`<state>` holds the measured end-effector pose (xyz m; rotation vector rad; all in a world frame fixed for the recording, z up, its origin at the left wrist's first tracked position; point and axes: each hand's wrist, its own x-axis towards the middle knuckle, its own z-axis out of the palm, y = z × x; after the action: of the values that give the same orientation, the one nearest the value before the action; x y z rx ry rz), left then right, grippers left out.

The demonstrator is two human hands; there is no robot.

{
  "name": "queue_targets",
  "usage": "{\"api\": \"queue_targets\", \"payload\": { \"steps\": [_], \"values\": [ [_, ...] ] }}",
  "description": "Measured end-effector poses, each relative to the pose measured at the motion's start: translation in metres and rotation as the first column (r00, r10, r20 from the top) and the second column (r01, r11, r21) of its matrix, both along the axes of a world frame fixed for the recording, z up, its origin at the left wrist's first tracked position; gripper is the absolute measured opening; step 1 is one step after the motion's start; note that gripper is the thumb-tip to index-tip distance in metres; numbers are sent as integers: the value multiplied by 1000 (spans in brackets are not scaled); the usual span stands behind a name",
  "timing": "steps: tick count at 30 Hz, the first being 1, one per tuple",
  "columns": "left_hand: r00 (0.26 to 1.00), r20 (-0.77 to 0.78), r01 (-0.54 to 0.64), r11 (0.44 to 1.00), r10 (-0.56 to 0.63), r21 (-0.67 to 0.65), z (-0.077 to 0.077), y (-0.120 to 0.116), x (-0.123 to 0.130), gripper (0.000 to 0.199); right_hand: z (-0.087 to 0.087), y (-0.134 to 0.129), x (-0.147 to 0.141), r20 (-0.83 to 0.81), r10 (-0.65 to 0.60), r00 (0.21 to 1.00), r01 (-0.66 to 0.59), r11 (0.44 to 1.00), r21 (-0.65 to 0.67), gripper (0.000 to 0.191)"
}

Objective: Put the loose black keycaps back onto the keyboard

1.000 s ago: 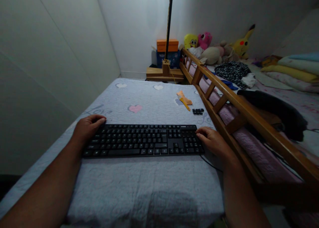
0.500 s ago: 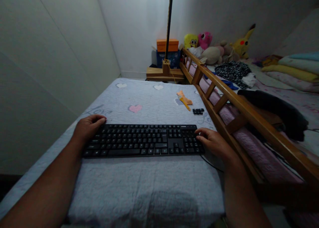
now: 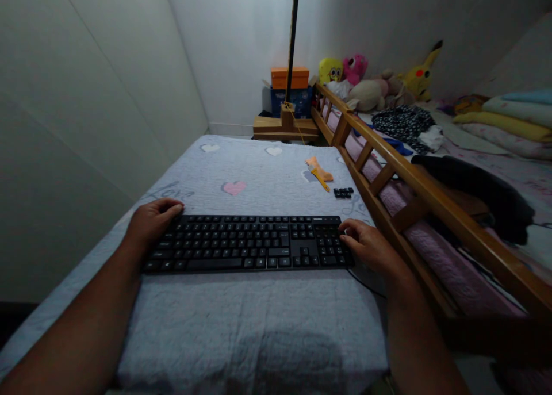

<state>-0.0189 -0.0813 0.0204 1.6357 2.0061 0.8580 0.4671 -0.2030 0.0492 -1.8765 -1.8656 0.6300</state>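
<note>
A black keyboard (image 3: 239, 245) lies flat across the patterned blue-grey cloth (image 3: 250, 309). Its left end is in the grip of my left hand (image 3: 153, 222), thumb by the upper left corner and the other fingers mostly hidden. At the right end, my right hand (image 3: 366, 242) rests by the number pad, thumb and index finger apart over the edge keys, nothing held between them. Beyond that end sits a small group of loose black keycaps (image 3: 343, 193). Behind them a yellow-handled brush (image 3: 320, 179) lies on an orange cloth (image 3: 326, 177).
A wooden bed rail (image 3: 388, 153) runs along the right side, with bedding and plush toys (image 3: 366, 95) past it. At the back, a wooden stand (image 3: 287, 122) holds a black pole near an orange box (image 3: 290, 77). The keyboard's cable (image 3: 364, 284) trails right.
The fingers of my right hand have shifted very slightly at the number pad's edge. My left hand and the keyboard keep their places.
</note>
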Motion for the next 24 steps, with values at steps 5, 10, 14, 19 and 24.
{"api": "queue_targets", "payload": {
  "steps": [5, 10, 14, 19, 24],
  "values": [
    [1000, -15, -4, 1000, 4, 14, 2, -1, 2, 45, -2, 1, -2, 31, -5, 1000, 3, 998, 68, 13],
    [1000, -14, -4, 1000, 4, 14, 0, -1, 1, 44, -5, 1, -4, 44, -18, 999, 15, 997, 73, 13],
    [1000, -6, -4, 1000, 4, 12, -1, 0, 0, 43, -3, 1, -7, 53, -34, 998, 30, 997, 73, 13],
    [1000, 13, 0, 1000, 0, 5, -2, 0, -1, 45, -1, 0, -12, 103, -52, 993, 42, 994, 99, 12],
    [1000, 18, -3, 1000, 3, 9, -3, 0, -2, 44, -2, -1, -11, 118, -45, 992, 33, 994, 106, 11]
  ]
}}
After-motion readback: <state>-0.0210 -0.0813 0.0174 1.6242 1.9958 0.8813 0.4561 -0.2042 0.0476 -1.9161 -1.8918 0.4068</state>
